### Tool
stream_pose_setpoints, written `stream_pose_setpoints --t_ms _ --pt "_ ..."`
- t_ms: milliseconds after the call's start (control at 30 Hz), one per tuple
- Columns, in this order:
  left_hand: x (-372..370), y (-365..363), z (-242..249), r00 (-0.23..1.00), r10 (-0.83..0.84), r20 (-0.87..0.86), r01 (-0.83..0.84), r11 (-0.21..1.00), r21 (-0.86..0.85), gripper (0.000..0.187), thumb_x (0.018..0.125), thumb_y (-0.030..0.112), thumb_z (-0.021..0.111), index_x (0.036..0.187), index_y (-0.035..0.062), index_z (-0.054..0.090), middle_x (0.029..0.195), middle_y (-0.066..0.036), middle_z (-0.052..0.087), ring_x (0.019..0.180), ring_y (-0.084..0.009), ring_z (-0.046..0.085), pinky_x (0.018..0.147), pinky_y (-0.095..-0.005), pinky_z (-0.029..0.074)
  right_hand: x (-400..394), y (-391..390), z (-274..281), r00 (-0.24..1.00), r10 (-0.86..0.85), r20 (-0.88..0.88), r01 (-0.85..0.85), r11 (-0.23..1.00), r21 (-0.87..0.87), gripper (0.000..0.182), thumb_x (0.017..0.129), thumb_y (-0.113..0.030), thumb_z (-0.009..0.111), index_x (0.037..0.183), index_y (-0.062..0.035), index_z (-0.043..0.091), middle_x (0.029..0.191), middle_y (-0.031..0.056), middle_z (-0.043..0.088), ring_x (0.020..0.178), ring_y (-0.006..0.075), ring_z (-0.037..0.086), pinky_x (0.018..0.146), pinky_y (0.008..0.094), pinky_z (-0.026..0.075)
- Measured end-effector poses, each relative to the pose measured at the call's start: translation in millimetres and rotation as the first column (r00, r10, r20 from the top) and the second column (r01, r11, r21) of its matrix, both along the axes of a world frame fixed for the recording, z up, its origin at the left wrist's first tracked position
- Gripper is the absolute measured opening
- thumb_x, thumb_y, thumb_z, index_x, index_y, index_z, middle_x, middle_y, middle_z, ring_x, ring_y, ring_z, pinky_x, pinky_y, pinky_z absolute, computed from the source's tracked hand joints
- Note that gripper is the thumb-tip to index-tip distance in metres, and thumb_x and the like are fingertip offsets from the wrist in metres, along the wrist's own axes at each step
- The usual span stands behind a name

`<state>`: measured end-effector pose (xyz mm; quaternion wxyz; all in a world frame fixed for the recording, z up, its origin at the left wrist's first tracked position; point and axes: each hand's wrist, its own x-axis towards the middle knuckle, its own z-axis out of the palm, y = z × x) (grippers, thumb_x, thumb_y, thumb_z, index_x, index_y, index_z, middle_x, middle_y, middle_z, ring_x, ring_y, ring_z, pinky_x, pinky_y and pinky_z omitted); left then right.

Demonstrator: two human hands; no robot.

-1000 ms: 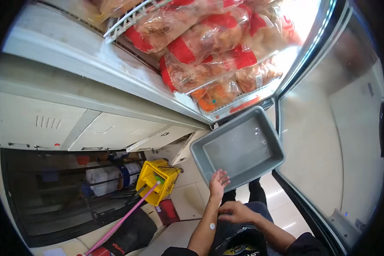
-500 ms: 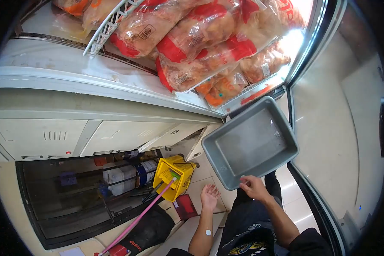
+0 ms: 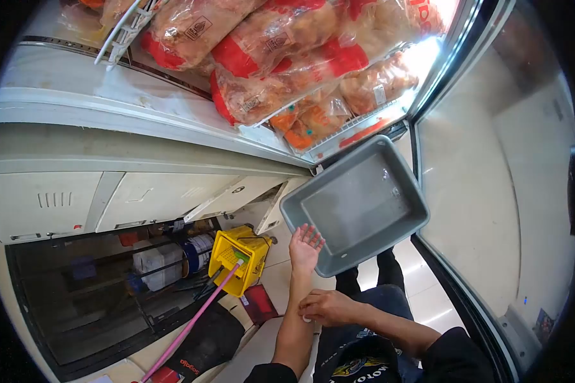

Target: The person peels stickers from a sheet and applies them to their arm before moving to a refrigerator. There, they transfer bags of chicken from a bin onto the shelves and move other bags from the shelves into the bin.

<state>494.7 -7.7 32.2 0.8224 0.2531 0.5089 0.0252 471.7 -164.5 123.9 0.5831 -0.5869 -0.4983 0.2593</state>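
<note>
My left hand [image 3: 306, 249] is open, palm up with fingers apart, in front of the near left corner of a grey plastic tub [image 3: 395, 239]. My right hand [image 3: 331, 307] reaches across to my left forearm, its fingers curled in a pinch at a small round white sticker [image 3: 306, 318] there. The fingers partly cover the sticker. The tub holds nothing and tilts at an angle in the view. Neither hand grips it, and what supports it is hidden.
Bagged raw chicken [image 3: 281, 38] fills the fridge shelf above, beside a white wire rack [image 3: 131, 29]. The glass door [image 3: 473, 159] stands open on the right. A yellow mop bucket [image 3: 255, 255] with a pink-handled mop [image 3: 195, 319] stands left, near white cabinet doors [image 3: 166, 195].
My right hand has left the tub's near edge and moved down-left to my left forearm. My left hand has risen toward the tub's corner. The view has shifted slightly.
</note>
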Motion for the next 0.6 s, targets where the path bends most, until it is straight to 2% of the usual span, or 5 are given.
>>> stream_pose_setpoints --t_ms 200,300,433,533,600 --pt "-4 -21 -10 0.996 -0.091 -0.005 0.089 0.983 -0.16 0.031 0.088 0.037 0.054 0.107 0.0122 0.054 0.103 -0.003 0.055 0.092 -0.02 0.052 0.086 -0.0426 0.041 6 -8 5 0.99 0.136 -0.04 -0.14 0.984 -0.111 0.016 0.072 -0.01 0.062 0.087 -0.0069 0.063 0.094 0.005 0.06 0.091 0.0257 0.057 0.077 0.0363 0.05" --pt "1 -26 -11 0.976 -0.216 -0.015 0.214 0.973 -0.084 0.033 0.088 0.037 0.053 0.109 0.0118 0.054 0.104 -0.004 0.055 0.092 -0.0204 0.053 0.086 -0.0423 0.042 12 -2 4 0.982 0.186 -0.02 -0.187 0.97 -0.152 0.012 0.073 -0.01 0.062 0.084 -0.0077 0.063 0.095 0.0048 0.06 0.092 0.0265 0.056 0.075 0.0373 0.05" --pt "7 -26 -6 0.979 -0.203 0.006 0.202 0.976 -0.084 0.033 0.088 0.038 0.054 0.11 0.0123 0.054 0.105 -0.004 0.055 0.093 -0.0207 0.053 0.086 -0.0417 0.042 21 1 6 0.977 0.214 -0.017 -0.214 0.965 -0.154 0.008 0.075 -0.011 0.062 0.082 -0.0078 0.062 0.092 0.0051 0.061 0.092 0.0268 0.056 0.075 0.0396 0.049" --pt "10 -22 -10 0.979 -0.203 -0.006 0.202 0.976 -0.078 0.034 0.089 0.037 0.054 0.111 0.012 0.054 0.105 -0.004 0.056 0.093 -0.0207 0.053 0.085 -0.0412 0.042 27 2 2 0.966 0.229 -0.122 -0.241 0.965 -0.1 0.01 0.076 -0.012 0.063 0.083 -0.0064 0.061 0.083 0.0072 0.062 0.086 0.0263 0.058 0.073 0.0392 0.048" --pt "12 -18 -10 0.984 -0.174 -0.035 0.171 0.982 -0.078 0.034 0.089 0.036 0.054 0.112 0.0113 0.053 0.105 -0.005 0.057 0.092 -0.0206 0.054 0.084 -0.04 0.043 52 5 11 0.926 0.204 -0.319 -0.245 0.965 -0.094 0.008 0.076 -0.01 0.064 0.083 -0.006 0.063 0.085 0.0074 0.063 0.084 0.0268 0.06 0.072 0.0352 0.048"
